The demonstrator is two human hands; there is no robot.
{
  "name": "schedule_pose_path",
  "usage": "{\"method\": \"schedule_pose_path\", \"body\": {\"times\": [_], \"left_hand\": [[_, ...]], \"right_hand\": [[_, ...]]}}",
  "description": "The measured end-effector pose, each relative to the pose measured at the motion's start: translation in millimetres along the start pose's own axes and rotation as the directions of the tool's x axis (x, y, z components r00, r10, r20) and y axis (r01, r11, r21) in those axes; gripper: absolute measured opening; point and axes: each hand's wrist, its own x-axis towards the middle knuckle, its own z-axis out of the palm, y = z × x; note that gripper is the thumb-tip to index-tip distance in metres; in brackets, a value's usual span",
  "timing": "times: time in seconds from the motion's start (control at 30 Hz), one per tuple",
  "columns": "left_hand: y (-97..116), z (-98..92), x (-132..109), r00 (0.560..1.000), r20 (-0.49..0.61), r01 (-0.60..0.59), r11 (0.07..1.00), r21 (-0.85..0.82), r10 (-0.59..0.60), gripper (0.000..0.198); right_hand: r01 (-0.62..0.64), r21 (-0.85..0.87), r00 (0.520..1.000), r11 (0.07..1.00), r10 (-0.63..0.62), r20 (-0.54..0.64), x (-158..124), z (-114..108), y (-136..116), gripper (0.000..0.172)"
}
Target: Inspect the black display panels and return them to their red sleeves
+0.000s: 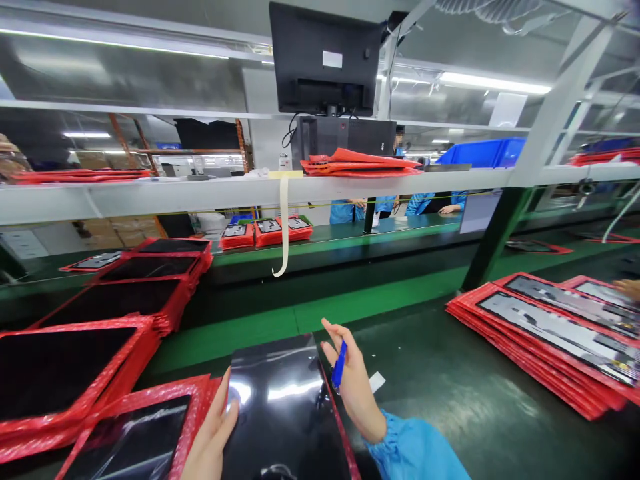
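A glossy black screen panel (280,413) is tilted in front of me, with ceiling lights reflected in it. My left hand (213,430) grips its left edge, thumb over the front. Along the right edge, a strip of red shows beside the panel. My right hand (353,383) is next to that edge, with a small blue pen-like tool (339,365) tucked between its fingers; the tool's exact kind is unclear. The index finger points up past the panel's top corner. Whether this hand also touches the panel cannot be made out.
Stacks of screens in red bubble-wrap pouches (145,353) stand at left. Similar pouches with grey metal parts (545,340) are piled at right. A white scrap (377,381) lies on the dark green bench. A shelf (210,200) carries a monitor (325,60); masking tape (285,227) hangs down.
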Motion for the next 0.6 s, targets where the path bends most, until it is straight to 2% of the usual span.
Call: {"method": "schedule_pose_path", "body": {"times": [0.13, 0.2, 0.27, 0.43, 0.6], "left_hand": [[-27.2, -28.8, 18.5, 0.999, -0.041, 0.008, 0.996, 0.092, -0.004, 0.065], [-37.1, -34.6, 22.9, 0.999, -0.052, 0.022, 0.994, 0.109, -0.016, 0.062], [-46.0, -34.2, 24.7, 0.998, -0.054, 0.031, 0.993, 0.113, -0.025, 0.062], [-66.1, -26.8, 26.9, 0.998, -0.046, 0.039, 0.990, 0.135, -0.033, 0.073], [-73.3, -24.7, 24.1, 0.999, 0.037, -0.017, 0.968, 0.251, 0.008, 0.082]], "right_hand": [[-0.043, -0.089, 0.998, 0.995, 0.039, -0.042, 21.0, -53.0, 32.1, 0.045], [-0.102, -0.141, 0.995, 0.985, 0.100, -0.020, 29.1, -76.7, 48.2, 0.036], [-0.161, -0.186, 0.983, 0.969, 0.174, 0.053, 30.8, -90.6, 61.4, 0.024], [-0.237, -0.270, 0.925, 0.933, 0.302, 0.229, 20.7, -92.0, 79.9, 0.017], [-0.216, -0.327, 0.916, 0.920, 0.307, 0.260, 20.6, -89.3, 87.2, 0.016]]}}
